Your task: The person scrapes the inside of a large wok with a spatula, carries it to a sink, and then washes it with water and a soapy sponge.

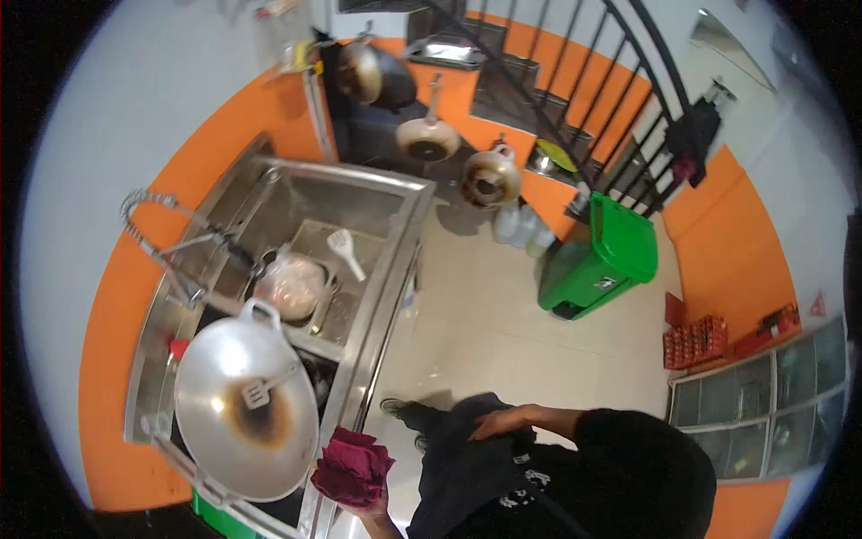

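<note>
My left hand [373, 508] is closed on a folded maroon cloth [353, 467], held up beside the metal counter. Most of its fingers are hidden under the cloth. My right hand [501, 422] rests on the black garment [467, 458] at my front, fingers stretched out and nothing visible in them. Left of the cloth, a large silver wok [202, 395] with a brown scorched middle sits on the counter. A slotted spatula [258, 393] lies in it.
A steel sink [409, 202] holds a bag-covered pot [294, 286] and a white slotted turner [346, 254] under a coiled-hose tap [148, 202]. Pans [429, 141] hang by the stairs. A green bin [602, 256], plastic jugs [516, 225] and a glass-door cabinet [768, 404] stand beyond.
</note>
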A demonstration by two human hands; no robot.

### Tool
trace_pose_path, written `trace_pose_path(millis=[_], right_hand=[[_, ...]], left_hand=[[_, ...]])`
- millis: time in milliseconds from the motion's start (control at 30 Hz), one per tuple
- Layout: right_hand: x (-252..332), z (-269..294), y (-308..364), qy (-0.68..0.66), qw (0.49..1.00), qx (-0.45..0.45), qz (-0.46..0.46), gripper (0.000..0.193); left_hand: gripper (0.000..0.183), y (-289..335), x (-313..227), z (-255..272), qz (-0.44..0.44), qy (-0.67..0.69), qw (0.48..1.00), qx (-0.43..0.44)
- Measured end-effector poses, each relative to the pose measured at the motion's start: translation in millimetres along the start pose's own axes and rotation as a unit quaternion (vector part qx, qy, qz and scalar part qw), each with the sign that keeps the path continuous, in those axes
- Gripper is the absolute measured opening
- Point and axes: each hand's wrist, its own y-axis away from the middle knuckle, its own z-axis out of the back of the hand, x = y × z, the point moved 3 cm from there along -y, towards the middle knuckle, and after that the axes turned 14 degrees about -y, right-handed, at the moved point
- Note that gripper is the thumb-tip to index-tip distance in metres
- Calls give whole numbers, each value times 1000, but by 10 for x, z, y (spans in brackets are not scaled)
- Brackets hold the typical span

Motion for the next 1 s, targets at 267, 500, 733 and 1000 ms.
trace_pose_path(millis=[267,500,733,1000], right_hand=[[7,360,1456,-184,904,-376,85,49],[139,1565,2015,-378,640,-620,251,52],[-911,2376,3373,-699,257,-398,535,46],[-1658,3478,4424,-628,121,-453,621,51]], left_hand=[[68,-653,1572,-1364,177,-300,934,79],[68,-1238,4206,-2078,224,-559,713,358],[59,-1229,6016,-3352,-129,-697,378,596],[41,-2782,6355,-3040,109,-692,634,328]])
